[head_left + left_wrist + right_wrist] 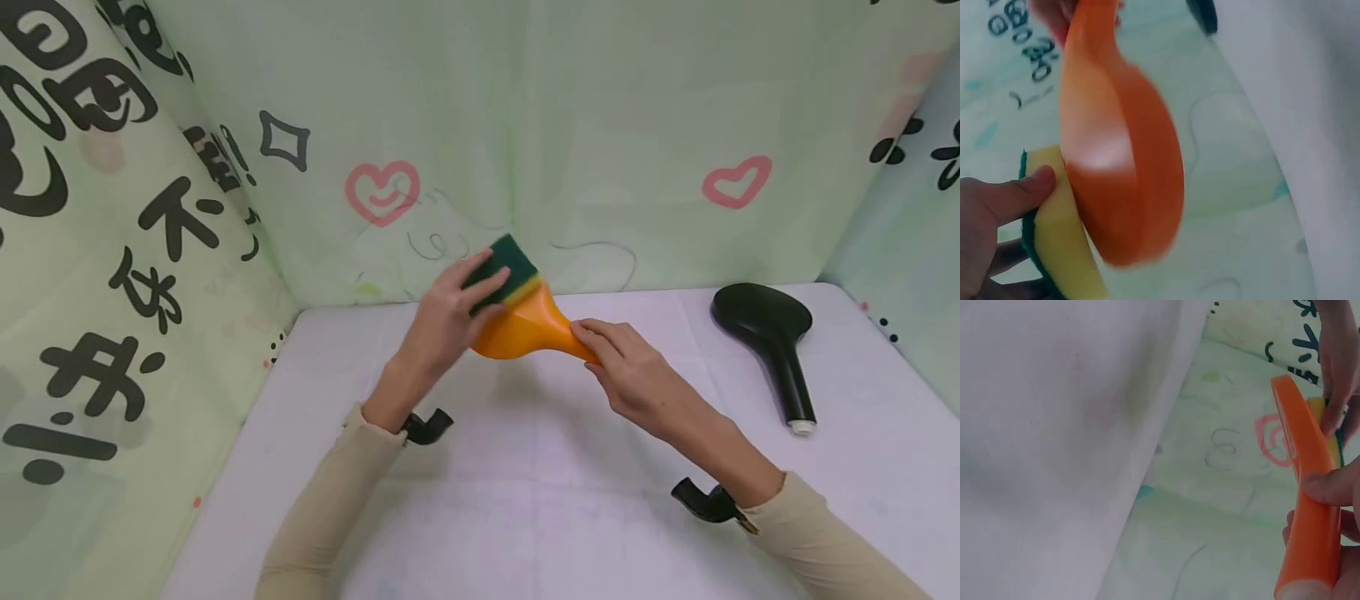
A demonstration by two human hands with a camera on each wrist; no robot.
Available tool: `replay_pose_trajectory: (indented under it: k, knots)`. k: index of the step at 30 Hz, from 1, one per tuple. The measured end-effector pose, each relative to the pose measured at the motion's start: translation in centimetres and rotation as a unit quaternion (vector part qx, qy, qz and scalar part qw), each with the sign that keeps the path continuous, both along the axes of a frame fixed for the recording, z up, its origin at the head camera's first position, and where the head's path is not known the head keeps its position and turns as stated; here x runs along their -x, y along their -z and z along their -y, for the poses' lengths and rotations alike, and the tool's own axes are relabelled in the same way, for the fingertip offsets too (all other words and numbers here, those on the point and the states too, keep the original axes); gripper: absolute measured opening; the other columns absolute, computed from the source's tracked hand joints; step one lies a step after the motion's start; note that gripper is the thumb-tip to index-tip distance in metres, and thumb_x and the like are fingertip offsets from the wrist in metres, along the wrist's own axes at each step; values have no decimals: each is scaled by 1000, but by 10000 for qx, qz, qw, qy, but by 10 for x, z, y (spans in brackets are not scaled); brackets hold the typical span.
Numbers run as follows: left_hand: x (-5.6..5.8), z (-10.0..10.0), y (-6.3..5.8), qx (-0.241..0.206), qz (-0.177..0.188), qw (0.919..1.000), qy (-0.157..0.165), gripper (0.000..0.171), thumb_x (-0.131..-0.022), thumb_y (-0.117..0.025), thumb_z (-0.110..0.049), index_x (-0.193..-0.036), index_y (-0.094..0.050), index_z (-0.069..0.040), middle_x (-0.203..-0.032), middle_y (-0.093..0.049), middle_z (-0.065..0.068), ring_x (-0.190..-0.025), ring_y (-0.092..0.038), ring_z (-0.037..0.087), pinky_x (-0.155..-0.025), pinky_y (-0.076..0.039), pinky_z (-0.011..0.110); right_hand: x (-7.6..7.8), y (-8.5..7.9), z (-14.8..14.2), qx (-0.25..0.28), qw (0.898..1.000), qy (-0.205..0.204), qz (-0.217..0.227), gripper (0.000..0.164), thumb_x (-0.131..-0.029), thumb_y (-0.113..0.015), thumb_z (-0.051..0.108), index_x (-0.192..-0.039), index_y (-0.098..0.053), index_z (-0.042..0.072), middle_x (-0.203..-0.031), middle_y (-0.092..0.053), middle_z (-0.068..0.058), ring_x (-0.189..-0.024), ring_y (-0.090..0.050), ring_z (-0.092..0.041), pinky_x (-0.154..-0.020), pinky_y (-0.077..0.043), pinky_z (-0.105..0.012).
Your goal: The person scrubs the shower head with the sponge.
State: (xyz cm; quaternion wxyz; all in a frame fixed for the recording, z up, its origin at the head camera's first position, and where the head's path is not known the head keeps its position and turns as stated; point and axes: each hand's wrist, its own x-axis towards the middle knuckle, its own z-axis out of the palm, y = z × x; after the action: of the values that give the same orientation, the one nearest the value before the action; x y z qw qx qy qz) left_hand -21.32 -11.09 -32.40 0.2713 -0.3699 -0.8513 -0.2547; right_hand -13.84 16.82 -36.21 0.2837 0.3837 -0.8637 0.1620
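Note:
An orange shower head is held up above the white table, its broad head toward the left. My right hand grips its handle, the thumb lying along the orange surface in the right wrist view. My left hand holds a green and yellow sponge against the back of the broad head. In the left wrist view, the thumb presses the yellow side of the sponge, and the other fingers lie behind its green layer. The yellow side faces the orange shell.
A dark green shower head with a white handle end lies at the table's back right. Pale green printed curtains stand behind and at both sides of the white-covered table.

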Motion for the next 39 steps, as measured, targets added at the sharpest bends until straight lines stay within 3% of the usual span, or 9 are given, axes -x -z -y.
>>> replay_pose_trajectory:
  k: [5,12,17,23,25,27,32,35,39]
  knots:
    - [28,39,-11,-477,1423,9883,-253,49,-89,-78,-20,-135,-66,-8,-144,-58,15,-136,-52,33,-109,-48,44,-1,-4,-11,-91,9982,-293,-510,55,-112,-29,32,-137,-56,-9,-129,-61,-20,-109,-61,-33,-88,-57,-44]
    - [27,38,-39,548,2104,9745,557,46,-94,-75,-29,-138,-66,-17,-144,-60,6,-135,-53,25,-112,-45,42,2,-9,-12,-610,9937,-686,-647,49,-113,-27,22,-138,-57,-6,-131,-62,-17,-111,-60,-31,-87,-59,-42]
    - [29,28,-65,1550,2648,9438,1228,45,-95,-73,-36,-138,-66,-21,-142,-61,1,-129,-58,19,-102,-49,39,1,-9,-8,-876,9905,-815,-682,51,-113,-21,22,-138,-57,-4,-134,-62,-15,-113,-59,-31,-89,-58,-41]
    - [54,58,-61,1052,3916,9080,1053,44,-95,-73,-37,-137,-67,-23,-115,-73,1,-91,-61,20,-79,-50,30,-4,-15,-19,-939,9906,-681,-731,49,-114,-23,21,-139,-56,-4,-137,-60,-15,-115,-59,-32,-91,-57,-42]
    - [64,72,-54,679,4490,8834,1157,43,-96,-72,-33,-137,-67,-19,-109,-73,5,-88,-62,24,-81,-54,30,-5,-19,-21,-926,9905,-690,-741,48,-114,-24,21,-140,-56,-3,-137,-60,-14,-115,-58,-31,-92,-57,-41]
    - [75,82,-48,418,5072,8492,1409,43,-98,-70,-28,-138,-66,-12,-116,-71,9,-94,-65,27,-88,-58,34,-5,-22,-21,-938,9893,-785,-801,49,-114,-23,22,-140,-56,-3,-137,-61,-13,-114,-59,-30,-90,-57,-41]
    - [88,74,-54,621,6046,7699,1948,40,-100,-66,-16,-137,-63,-2,-120,-69,16,-94,-67,30,-89,-60,41,-1,-27,-8,-1167,9849,-1076,-692,48,-114,-23,20,-142,-55,0,-137,-61,-11,-114,-58,-29,-90,-57,-40]
    - [90,54,-64,1106,6335,7299,2318,37,-100,-67,-16,-133,-67,-1,-118,-70,17,-93,-68,28,-90,-60,42,0,-31,1,-1446,9820,-1144,-415,37,-109,-46,7,-145,-53,3,-139,-59,-9,-118,-56,-29,-93,-56,-40]
    - [90,42,-73,1406,6631,6795,2807,34,-100,-67,-20,-129,-70,-2,-116,-70,16,-93,-67,26,-91,-60,43,-2,-38,6,-1626,9794,-1178,-191,65,-88,-72,-7,-148,-49,5,-142,-57,-9,-122,-53,-29,-95,-55,-39]
